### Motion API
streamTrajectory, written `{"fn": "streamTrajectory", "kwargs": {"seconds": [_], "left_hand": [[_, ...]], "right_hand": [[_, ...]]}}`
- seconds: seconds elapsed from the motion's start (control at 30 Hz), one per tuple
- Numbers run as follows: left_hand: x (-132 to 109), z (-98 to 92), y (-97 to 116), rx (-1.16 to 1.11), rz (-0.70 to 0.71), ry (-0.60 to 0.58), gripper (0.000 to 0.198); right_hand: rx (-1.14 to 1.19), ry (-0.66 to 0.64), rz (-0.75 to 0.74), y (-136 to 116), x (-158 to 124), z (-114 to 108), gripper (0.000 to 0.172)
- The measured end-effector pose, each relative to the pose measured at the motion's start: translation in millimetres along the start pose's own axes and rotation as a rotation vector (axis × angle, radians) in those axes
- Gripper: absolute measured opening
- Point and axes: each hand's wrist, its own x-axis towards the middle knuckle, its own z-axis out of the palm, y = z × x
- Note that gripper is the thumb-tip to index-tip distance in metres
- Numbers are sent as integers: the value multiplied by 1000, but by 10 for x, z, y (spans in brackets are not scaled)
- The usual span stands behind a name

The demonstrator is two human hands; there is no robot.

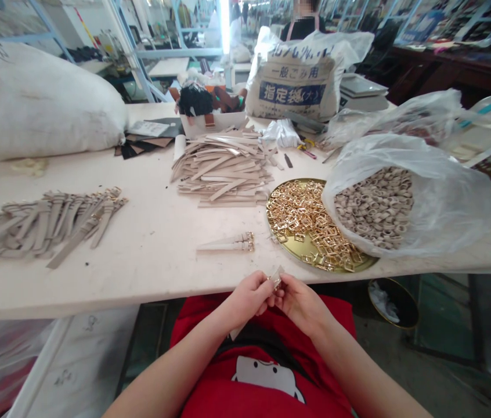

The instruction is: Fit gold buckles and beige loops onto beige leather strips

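Observation:
My left hand (pixel 248 297) and my right hand (pixel 298 302) meet just below the table's front edge, both pinched on a beige strap (pixel 277 277) with a small metal buckle at its top. The strap's lower end pokes out under my left hand. Two finished straps with gold buckles (pixel 228 242) lie on the table right in front of my hands. A round gold tray (pixel 291 249) heaped with gold buckles (pixel 310 217) sits to the right. Beside it is a clear bag of beige loops (pixel 376 206).
A pile of plain beige straps (pixel 223 168) lies mid-table and a heap of buckled straps (pixel 51 223) at the left. A big white sack (pixel 36 101) and a printed bag (pixel 295 81) stand behind. Another person (pixel 302 20) sits across. A bin (pixel 396 302) is under the table.

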Motion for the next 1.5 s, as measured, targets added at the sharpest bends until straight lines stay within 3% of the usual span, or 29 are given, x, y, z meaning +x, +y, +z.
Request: {"fn": "streamTrajectory", "kwargs": {"seconds": [0.07, 0.23, 0.33, 0.57, 0.7, 0.77, 0.83, 0.97, 1.2, 1.27, 1.4, 1.5], "left_hand": [[11, 35, -23, -6, -18, 24, 22], [26, 101, -136, 26, -23, 72, 18], [2, 132, -158, 93, 23, 100, 22], [-88, 200, 8, 12, -13, 54, 19], [-61, 204, -50, 28, -29, 66, 20], [-44, 191, -99, 102, -2, 96, 22], [-38, 176, -119, 190, 33, 117, 22], [-61, 157, -57, 315, 70, 99, 23], [-8, 99, 46, 363, 58, -37, 29], [25, 85, 60, 385, 48, -44, 29], [72, 67, 86, 392, 45, -13, 32], [96, 61, 87, 377, 46, -7, 32]], "right_hand": [[-61, 8, -73, 6, -19, -8, 21], [-640, 106, -449, -15, -139, -43, 16], [-814, 160, -557, -40, -165, -92, 17], [-429, -107, -238, -88, -143, -185, 21], [-723, 8, -449, -90, -180, -191, 14], [-919, 88, -609, -101, -193, -191, 11], [-1006, 104, -677, -125, -194, -185, 10], [-815, -32, -493, -204, -196, -143, 9], [-457, -221, -172, -296, -169, -131, 11], [-526, -172, -262, -313, -182, -124, 9], [-893, 20, -619, -375, -242, -83, 10], [-880, -52, -549, -415, -259, -67, 13]]}}
